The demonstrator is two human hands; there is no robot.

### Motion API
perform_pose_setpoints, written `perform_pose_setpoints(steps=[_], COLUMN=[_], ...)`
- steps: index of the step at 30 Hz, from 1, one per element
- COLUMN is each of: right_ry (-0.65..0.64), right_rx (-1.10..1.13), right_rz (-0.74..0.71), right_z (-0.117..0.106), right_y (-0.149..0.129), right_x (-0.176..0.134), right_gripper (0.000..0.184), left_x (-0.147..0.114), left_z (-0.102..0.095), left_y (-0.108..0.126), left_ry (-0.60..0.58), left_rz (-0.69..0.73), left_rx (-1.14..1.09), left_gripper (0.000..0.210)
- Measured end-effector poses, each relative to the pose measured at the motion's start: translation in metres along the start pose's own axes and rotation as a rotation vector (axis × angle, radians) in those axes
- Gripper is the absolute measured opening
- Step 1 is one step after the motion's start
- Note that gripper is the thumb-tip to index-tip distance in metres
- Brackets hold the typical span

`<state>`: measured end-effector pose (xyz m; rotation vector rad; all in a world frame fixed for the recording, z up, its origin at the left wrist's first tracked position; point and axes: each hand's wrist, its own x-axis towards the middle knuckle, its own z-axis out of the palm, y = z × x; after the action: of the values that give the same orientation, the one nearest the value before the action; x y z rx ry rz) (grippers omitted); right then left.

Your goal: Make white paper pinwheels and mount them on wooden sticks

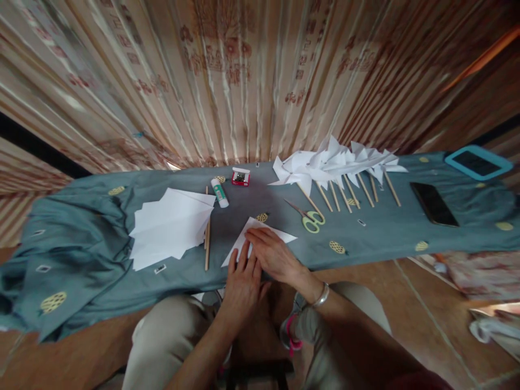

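Observation:
A white sheet of paper (pixel 280 234), folded into a triangle, lies near the table's front edge. My left hand (pixel 244 277) rests on it with fingers stretched forward, holding nothing. Across its fingertips lies my right hand (pixel 275 254), its fingers flat and pressing on the paper; part of the sheet is hidden beneath both hands. Green-handled scissors (pixel 312 220) lie beyond my right hand, blades partly apart. To the left sits a stack of white paper (pixel 168 230), with several wooden sticks (pixel 207 244) along its right side.
A glue stick (pixel 220 193) and a small open red box (pixel 241 177) of small dark items stand at the back. Several paper pinwheels (pixel 333 165) on sticks lie back right. Farther right are a black phone (pixel 434 203) and a blue-framed device (pixel 478 162). A curtain (pixel 244 97) hangs behind.

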<state>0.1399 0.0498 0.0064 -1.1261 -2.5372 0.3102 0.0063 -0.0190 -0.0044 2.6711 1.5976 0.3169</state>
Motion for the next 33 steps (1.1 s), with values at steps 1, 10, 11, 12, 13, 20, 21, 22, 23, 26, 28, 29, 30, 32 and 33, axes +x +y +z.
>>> perform_pose_setpoints(steps=[1,10,11,12,13,20,21,22,23,26,28,29,30,32,33], right_ry=[-0.001,0.062,0.064,0.068,0.074,0.149,0.148,0.146,0.141,0.113,0.088,0.076,0.066,0.057,0.058], right_rx=[-0.004,0.003,-0.006,-0.018,-0.031,-0.13,-0.14,-0.149,-0.156,-0.172,-0.185,-0.194,-0.204,-0.227,-0.24], right_rz=[0.004,0.128,0.127,0.124,0.124,0.221,0.228,0.232,0.234,0.238,0.248,0.253,0.258,0.263,0.265], right_z=[0.001,0.0,0.0,0.0,0.001,0.003,0.003,0.004,0.004,0.005,0.005,0.004,0.004,0.001,0.0], right_y=[-0.001,0.001,0.002,0.001,0.001,0.0,0.0,0.001,0.001,0.002,0.002,0.002,0.003,0.005,0.006], right_x=[0.001,0.014,0.014,0.014,0.012,-0.01,-0.012,-0.013,-0.014,-0.013,-0.013,-0.013,-0.014,-0.018,-0.02], right_gripper=[0.041,0.042,0.041,0.04,0.039,0.038,0.038,0.039,0.039,0.041,0.041,0.042,0.042,0.043,0.044], left_x=[0.0,0.001,0.001,0.001,0.001,0.001,0.0,0.0,0.0,0.0,0.0,0.0,0.0,-0.001,-0.002], left_z=[0.0,-0.002,-0.003,-0.004,-0.004,0.001,0.002,0.002,0.002,0.001,-0.002,-0.003,-0.005,-0.008,-0.01], left_y=[0.0,0.001,0.001,0.001,0.001,0.0,0.0,0.0,0.0,-0.001,-0.001,-0.001,-0.002,-0.005,-0.008], left_ry=[0.001,-0.002,-0.005,-0.009,-0.014,-0.009,-0.009,-0.011,-0.014,-0.029,-0.039,-0.045,-0.051,-0.066,-0.074], left_rz=[0.001,-0.016,-0.02,-0.022,-0.023,-0.017,-0.018,-0.017,-0.018,-0.021,-0.013,-0.004,0.005,0.025,0.035], left_rx=[0.005,0.015,0.016,0.016,0.017,0.041,0.042,0.04,0.037,0.023,0.013,0.009,0.007,0.008,0.011], left_gripper=[0.052,0.055,0.055,0.056,0.056,0.064,0.065,0.065,0.065,0.067,0.068,0.068,0.068,0.068,0.067])
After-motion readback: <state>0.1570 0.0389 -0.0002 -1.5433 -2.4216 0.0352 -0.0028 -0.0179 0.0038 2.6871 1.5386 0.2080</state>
